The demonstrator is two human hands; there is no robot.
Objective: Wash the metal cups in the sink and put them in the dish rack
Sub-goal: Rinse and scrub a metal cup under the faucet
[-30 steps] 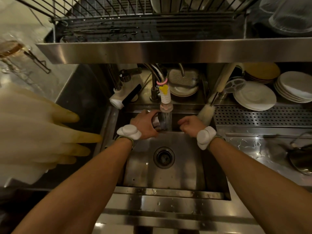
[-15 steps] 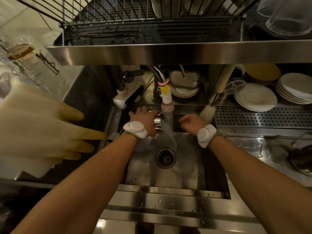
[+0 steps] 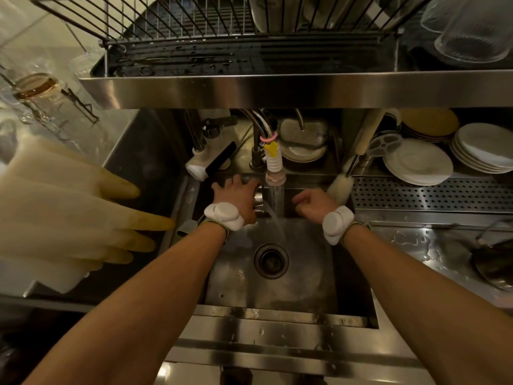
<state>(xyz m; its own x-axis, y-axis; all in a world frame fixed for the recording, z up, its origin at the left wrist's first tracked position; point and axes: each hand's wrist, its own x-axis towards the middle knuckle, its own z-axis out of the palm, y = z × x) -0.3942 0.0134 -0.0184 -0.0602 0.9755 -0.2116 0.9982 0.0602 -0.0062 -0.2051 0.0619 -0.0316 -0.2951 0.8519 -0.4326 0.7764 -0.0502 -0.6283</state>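
My left hand (image 3: 237, 197) grips a metal cup (image 3: 258, 200) just left of the running water under the tap nozzle (image 3: 274, 173); only the cup's ribbed side shows past my fingers. My right hand (image 3: 313, 202) hovers to the right of the stream with fingers loosely curled and nothing in it. Both hands are over the back of the steel sink (image 3: 277, 287). The wire dish rack (image 3: 194, 37) sits on the shelf above the sink.
Pale rubber gloves (image 3: 69, 215) hang at the left. A bottle brush (image 3: 340, 187) leans behind my right hand. White plates (image 3: 416, 162) are stacked at the right on the perforated drainboard (image 3: 430, 194). Glasses (image 3: 472, 29) stand in the rack's right end. The drain (image 3: 270, 261) lies mid-sink.
My left hand has drawn the cup leftward, out from under the stream. My right hand has come off the cup and moved slightly right. The view has tilted up a little.
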